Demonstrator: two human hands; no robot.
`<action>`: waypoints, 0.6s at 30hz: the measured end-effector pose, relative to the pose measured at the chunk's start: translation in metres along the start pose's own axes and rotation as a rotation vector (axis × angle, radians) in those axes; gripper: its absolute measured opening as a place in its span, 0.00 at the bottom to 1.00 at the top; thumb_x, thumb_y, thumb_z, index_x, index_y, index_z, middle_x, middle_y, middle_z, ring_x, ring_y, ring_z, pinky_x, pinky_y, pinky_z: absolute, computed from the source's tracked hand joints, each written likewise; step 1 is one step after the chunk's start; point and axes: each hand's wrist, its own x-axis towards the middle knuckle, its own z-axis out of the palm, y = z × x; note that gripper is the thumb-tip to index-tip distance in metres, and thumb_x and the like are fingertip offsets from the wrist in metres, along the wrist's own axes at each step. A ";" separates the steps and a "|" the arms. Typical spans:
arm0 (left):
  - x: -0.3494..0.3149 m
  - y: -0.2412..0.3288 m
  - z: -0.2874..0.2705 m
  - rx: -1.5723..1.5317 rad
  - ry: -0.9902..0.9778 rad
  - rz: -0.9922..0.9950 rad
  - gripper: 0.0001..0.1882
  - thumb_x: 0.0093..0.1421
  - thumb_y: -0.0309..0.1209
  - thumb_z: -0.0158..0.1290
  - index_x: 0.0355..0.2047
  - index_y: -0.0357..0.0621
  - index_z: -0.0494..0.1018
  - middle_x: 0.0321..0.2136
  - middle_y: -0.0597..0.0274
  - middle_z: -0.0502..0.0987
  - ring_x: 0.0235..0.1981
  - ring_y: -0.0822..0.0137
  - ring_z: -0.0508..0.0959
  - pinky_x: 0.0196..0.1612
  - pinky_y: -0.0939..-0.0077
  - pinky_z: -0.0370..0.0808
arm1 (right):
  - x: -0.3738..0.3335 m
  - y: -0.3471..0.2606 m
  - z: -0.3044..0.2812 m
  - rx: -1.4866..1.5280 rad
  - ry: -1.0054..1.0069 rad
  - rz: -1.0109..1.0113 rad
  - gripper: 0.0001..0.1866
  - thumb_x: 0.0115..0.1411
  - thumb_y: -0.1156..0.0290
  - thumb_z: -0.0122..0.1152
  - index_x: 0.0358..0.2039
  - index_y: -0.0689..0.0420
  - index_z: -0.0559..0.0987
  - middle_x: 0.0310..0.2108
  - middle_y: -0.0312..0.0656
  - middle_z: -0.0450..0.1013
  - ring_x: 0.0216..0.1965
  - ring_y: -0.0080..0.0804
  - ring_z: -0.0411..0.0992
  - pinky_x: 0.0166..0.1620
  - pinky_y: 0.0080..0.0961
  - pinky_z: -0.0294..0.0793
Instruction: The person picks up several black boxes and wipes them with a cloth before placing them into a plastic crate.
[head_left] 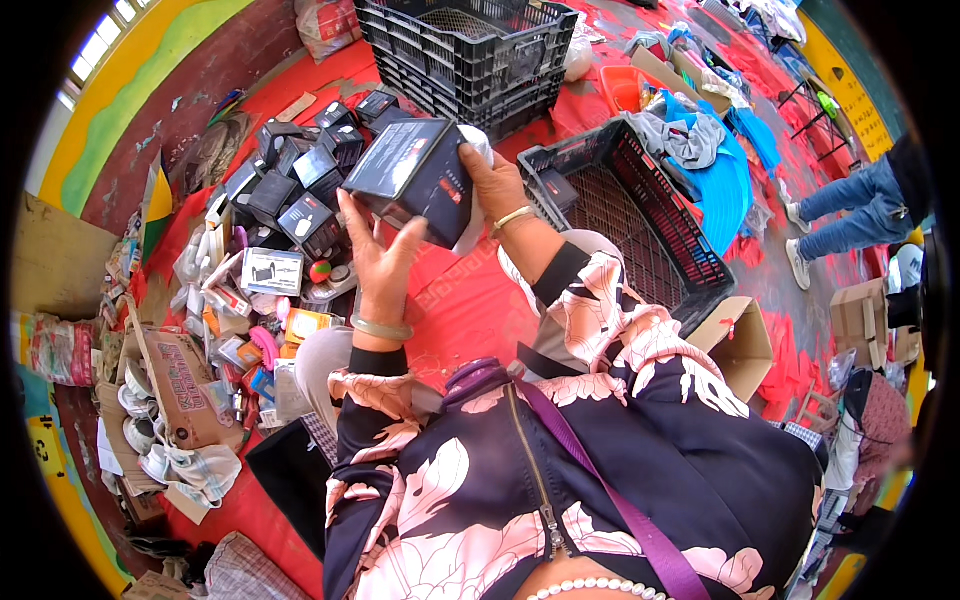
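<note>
Black box (425, 180) looks stiff, lightish, slick; grip 2 opposite sides. Right hand (497, 190) curls round its right edge; left hand (385, 262), loosely spread, steadies its lower left.

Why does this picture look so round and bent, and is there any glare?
In the head view, the wide fisheye lens blackens the corners and curves the wall near the rim; in the same view, the window at upper left looks blown-out white, and the black box in the right hand shows a pale sheen on top.
</note>
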 end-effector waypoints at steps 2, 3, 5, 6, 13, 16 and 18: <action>0.001 -0.010 0.000 0.068 -0.019 0.006 0.38 0.55 0.24 0.54 0.64 0.41 0.47 0.53 0.54 0.64 0.51 0.66 0.67 0.55 0.74 0.63 | -0.008 0.004 0.002 -0.316 -0.006 -0.177 0.21 0.55 0.53 0.63 0.36 0.61 0.78 0.27 0.36 0.75 0.29 0.21 0.70 0.32 0.20 0.69; 0.002 -0.012 -0.001 -0.067 0.009 -0.037 0.39 0.55 0.23 0.54 0.64 0.43 0.47 0.53 0.54 0.64 0.50 0.66 0.67 0.55 0.73 0.63 | -0.014 0.004 0.004 -0.475 -0.009 -0.266 0.22 0.55 0.52 0.62 0.37 0.61 0.78 0.27 0.37 0.75 0.29 0.21 0.70 0.32 0.21 0.69; 0.009 -0.013 -0.008 -0.333 0.063 -0.120 0.41 0.53 0.21 0.54 0.64 0.47 0.47 0.52 0.54 0.65 0.50 0.66 0.68 0.56 0.70 0.64 | -0.029 0.019 0.005 -0.496 -0.058 -0.279 0.22 0.60 0.53 0.56 0.40 0.61 0.76 0.29 0.40 0.74 0.33 0.21 0.69 0.36 0.24 0.68; 0.012 -0.017 -0.013 -0.537 0.112 -0.160 0.39 0.53 0.21 0.52 0.64 0.51 0.50 0.51 0.55 0.65 0.49 0.65 0.68 0.55 0.70 0.65 | -0.039 0.019 0.010 -0.514 -0.080 -0.355 0.21 0.61 0.54 0.53 0.41 0.62 0.76 0.31 0.39 0.74 0.33 0.22 0.69 0.37 0.24 0.68; 0.017 -0.028 -0.068 -0.821 0.228 -0.323 0.27 0.62 0.47 0.44 0.55 0.42 0.63 0.52 0.54 0.69 0.51 0.55 0.71 0.55 0.57 0.67 | -0.037 -0.041 0.021 -0.096 -0.130 0.011 0.27 0.65 0.52 0.45 0.49 0.66 0.70 0.42 0.44 0.72 0.42 0.29 0.71 0.47 0.26 0.70; 0.019 -0.017 -0.056 -0.834 0.252 -0.269 0.28 0.62 0.48 0.44 0.55 0.42 0.63 0.52 0.55 0.70 0.51 0.56 0.71 0.55 0.56 0.67 | -0.032 -0.097 0.034 0.125 -0.241 -0.040 0.29 0.65 0.51 0.43 0.51 0.66 0.68 0.46 0.48 0.71 0.46 0.34 0.71 0.50 0.31 0.71; 0.016 -0.015 -0.056 -0.848 0.221 -0.284 0.28 0.62 0.48 0.44 0.55 0.42 0.64 0.52 0.55 0.69 0.52 0.56 0.70 0.56 0.57 0.67 | -0.024 -0.080 0.036 -0.820 -0.493 -0.483 0.28 0.64 0.54 0.45 0.53 0.68 0.66 0.48 0.54 0.69 0.49 0.42 0.70 0.53 0.32 0.67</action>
